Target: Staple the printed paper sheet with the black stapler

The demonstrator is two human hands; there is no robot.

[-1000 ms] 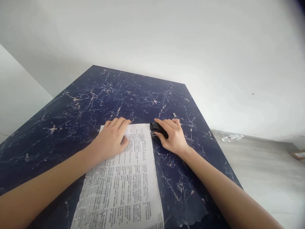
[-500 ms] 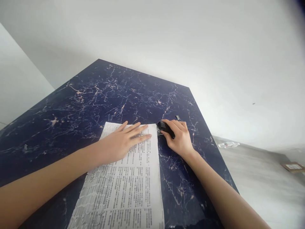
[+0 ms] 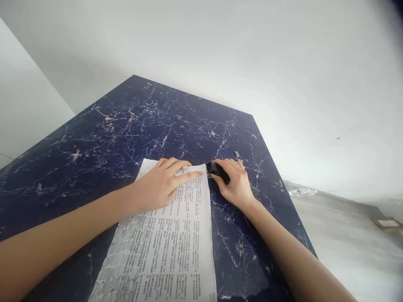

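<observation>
Printed paper sheets (image 3: 176, 247), covered in lines of text, lie on the dark blue marbled table. My left hand (image 3: 163, 182) rests on the upper part of the paper, its index finger stretched toward the right edge and the others slightly bent. My right hand (image 3: 234, 180) is closed around a black stapler (image 3: 214, 167), whose front end meets the paper's upper right edge. My palm and fingers hide most of the stapler's back part. Just beyond my right hand sits a small dark and silvery block (image 3: 236, 154), likely a strip of staples.
The marbled table (image 3: 176, 117) ends at a pale wall (image 3: 220, 50) behind. Down on the grey floor to the right lie a clear plastic wrapper (image 3: 302, 192) and a brown box with a white label (image 3: 388, 223).
My left hand's fingers have drawn in from a flat spread, with the index finger reaching a little farther right. My right hand keeps its grip on the stapler at the paper edge.
</observation>
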